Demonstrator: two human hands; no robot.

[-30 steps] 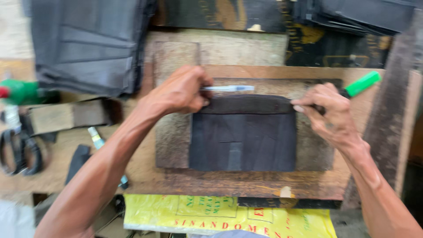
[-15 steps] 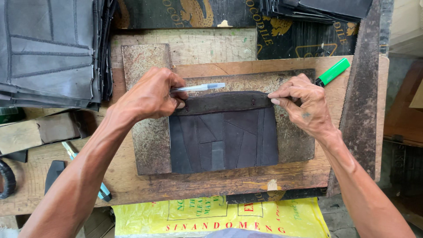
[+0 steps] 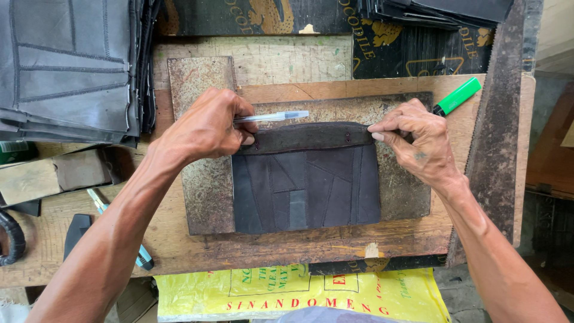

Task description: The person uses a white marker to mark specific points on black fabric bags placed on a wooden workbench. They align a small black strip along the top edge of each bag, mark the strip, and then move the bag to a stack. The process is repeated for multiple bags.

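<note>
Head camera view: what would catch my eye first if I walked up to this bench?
Probably the dark stitched leather panel lying on a rusty metal plate mid-bench, its top edge pinned by the left hand, which also holds a clear pen, and the right hand. Next, the stack of dark leather pieces at upper left and the green marker at upper right.

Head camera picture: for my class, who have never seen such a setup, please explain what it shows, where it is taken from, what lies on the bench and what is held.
The camera sits on a person's head and looks down at the bench. No machine: two bare hands. The left hand holds a clear pen; the right hand pinches the top edge of a dark stitched leather piece. That lies on rusty metal plates over a wooden board. A green marker lies top right, stacked dark leather panels top left.
</note>
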